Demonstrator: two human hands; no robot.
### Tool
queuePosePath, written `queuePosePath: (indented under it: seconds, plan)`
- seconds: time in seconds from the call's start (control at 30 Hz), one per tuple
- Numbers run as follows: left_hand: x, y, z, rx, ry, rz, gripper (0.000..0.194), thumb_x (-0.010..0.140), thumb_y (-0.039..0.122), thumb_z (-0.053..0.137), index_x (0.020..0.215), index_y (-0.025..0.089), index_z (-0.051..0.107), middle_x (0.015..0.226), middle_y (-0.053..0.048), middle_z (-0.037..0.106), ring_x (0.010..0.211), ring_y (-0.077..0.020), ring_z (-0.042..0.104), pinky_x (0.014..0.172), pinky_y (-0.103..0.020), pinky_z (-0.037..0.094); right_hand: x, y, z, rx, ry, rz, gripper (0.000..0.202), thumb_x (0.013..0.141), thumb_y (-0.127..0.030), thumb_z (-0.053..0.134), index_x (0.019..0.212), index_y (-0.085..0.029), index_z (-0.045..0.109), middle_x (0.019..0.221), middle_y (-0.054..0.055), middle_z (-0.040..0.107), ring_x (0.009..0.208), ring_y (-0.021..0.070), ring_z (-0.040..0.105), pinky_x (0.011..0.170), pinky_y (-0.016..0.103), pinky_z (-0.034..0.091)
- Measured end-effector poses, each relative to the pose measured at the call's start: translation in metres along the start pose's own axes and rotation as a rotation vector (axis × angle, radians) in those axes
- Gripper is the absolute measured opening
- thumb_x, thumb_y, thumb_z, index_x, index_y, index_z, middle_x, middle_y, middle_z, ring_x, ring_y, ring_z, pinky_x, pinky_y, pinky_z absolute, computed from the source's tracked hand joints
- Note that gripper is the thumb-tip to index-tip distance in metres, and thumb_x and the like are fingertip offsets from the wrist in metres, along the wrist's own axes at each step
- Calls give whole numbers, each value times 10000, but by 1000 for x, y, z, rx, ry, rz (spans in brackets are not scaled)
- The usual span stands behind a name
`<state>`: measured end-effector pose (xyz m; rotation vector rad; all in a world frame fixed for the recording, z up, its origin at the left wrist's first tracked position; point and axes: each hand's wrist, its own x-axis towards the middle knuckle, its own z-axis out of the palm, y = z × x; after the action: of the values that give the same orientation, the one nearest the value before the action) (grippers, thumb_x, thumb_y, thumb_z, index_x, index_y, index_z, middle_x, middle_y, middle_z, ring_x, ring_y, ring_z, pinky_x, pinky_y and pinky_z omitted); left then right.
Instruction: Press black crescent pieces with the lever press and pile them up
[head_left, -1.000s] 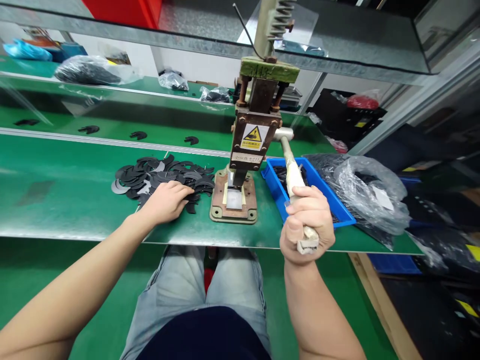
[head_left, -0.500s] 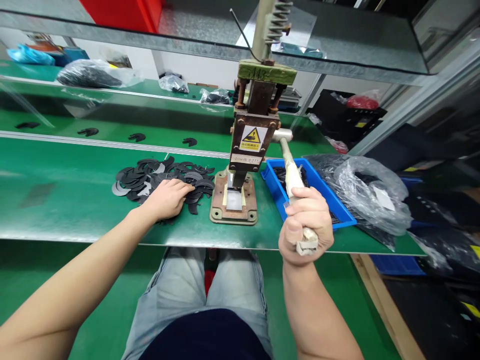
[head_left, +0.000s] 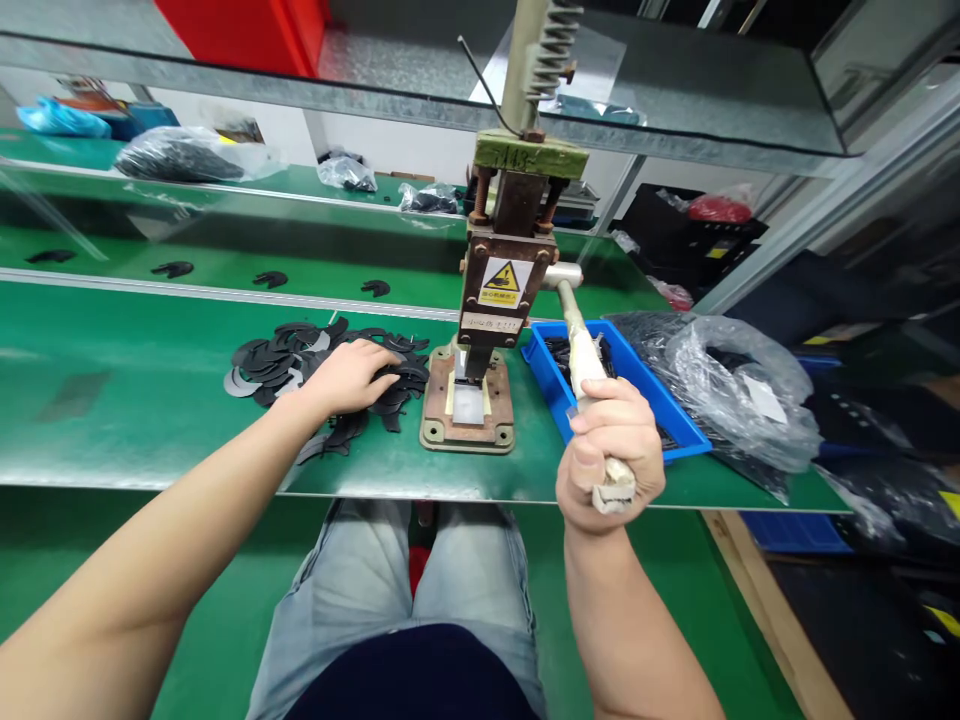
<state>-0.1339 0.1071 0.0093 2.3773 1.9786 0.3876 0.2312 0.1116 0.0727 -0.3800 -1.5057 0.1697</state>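
Observation:
My right hand (head_left: 611,445) is wrapped round the pale, tape-covered lever handle (head_left: 583,358) of a hand-operated press (head_left: 501,270). The press stands on the green bench, and a small light plate (head_left: 469,404) lies on its base under the ram. Left of the base, my left hand (head_left: 351,377) rests over a loose pile of black curved, crescent-like parts (head_left: 274,358). Its thumb and fingers are apart, with dark parts showing between them. Whether the fingertips touch a part is hard to make out.
A blue tray (head_left: 679,432) with black pieces stands right of the press, beside a clear plastic bag (head_left: 750,390). Several black curved parts (head_left: 270,279) lie in a row on the green strip behind. A metal shelf (head_left: 405,95) with a red bin (head_left: 247,30) crosses above.
My left hand has shifted slightly right and up over the pile, and its thumb has spread away from the fingers. My right hand and the lever have stayed almost still.

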Motion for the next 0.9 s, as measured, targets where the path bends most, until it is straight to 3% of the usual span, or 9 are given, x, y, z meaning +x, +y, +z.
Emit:
queuePosePath:
  seconds: [0.13, 0.23, 0.37, 0.47, 0.57, 0.63, 0.77, 0.9]
  plan:
    - [41, 6, 7, 79, -151, -3, 547, 932, 418, 645, 1442, 221, 672, 1412, -135, 724, 1314, -340, 631, 1112, -457, 472, 1, 1, 0, -4, 0, -14, 166, 900, -283, 672, 772, -245, 573, 749, -19, 636, 957, 259, 730, 1085, 599, 469]
    - [60, 6, 8, 136, -218, 13, 532, 886, 372, 679, 1390, 203, 702, 1342, -149, 747, 1272, -345, 645, 1079, -440, 483, 0, 1, -1, -19, -6, -23, 191, 911, -290, 658, 756, -241, 558, 741, -19, 632, 954, 255, 730, 1081, 592, 467]
    - [61, 0, -1, 6, -177, 10, 303, 911, 365, 632, 1136, 219, 774, 1140, -114, 783, 1091, -297, 711, 944, -373, 526, 0, 1, -2, -31, -17, -17, 214, 933, -337, 653, 765, -247, 557, 748, -18, 631, 969, 254, 729, 1090, 586, 467]
    - [48, 4, -8, -225, -128, -114, 244, 952, 453, 611, 968, 237, 722, 894, -47, 765, 830, -223, 720, 738, -308, 523, -1, 1, -1, -21, -15, -15, 213, 944, -356, 655, 779, -253, 569, 753, -16, 634, 971, 256, 728, 1076, 584, 481]
    - [36, 24, -7, -594, -69, -363, 331, 955, 569, 642, 932, 239, 620, 679, 2, 697, 580, -169, 655, 545, -262, 465, -1, 1, 0, -6, -12, -20, 197, 949, -345, 651, 795, -252, 571, 751, -19, 632, 970, 255, 726, 1070, 588, 478]
    - [34, 45, -1, -824, -74, -453, 376, 951, 598, 667, 922, 236, 567, 593, 21, 664, 469, -142, 597, 463, -234, 421, -2, 1, 0, -5, -8, -18, 191, 954, -339, 642, 801, -253, 568, 751, -22, 626, 972, 253, 724, 1070, 590, 473]
    - [43, 83, 11, -1069, -133, -481, 383, 951, 529, 735, 883, 219, 520, 565, 7, 680, 424, -123, 590, 442, -213, 439, -2, 0, 0, -3, -16, -12, 184, 960, -329, 634, 806, -250, 570, 762, -19, 622, 982, 255, 721, 1044, 585, 485]
    - [55, 99, 15, -1192, -187, -528, 334, 949, 385, 781, 878, 205, 509, 578, -20, 703, 479, -142, 664, 517, -233, 542, -1, -2, -1, 4, -33, -14, 183, 960, -306, 629, 800, -242, 569, 778, -12, 627, 996, 255, 716, 1024, 582, 490]
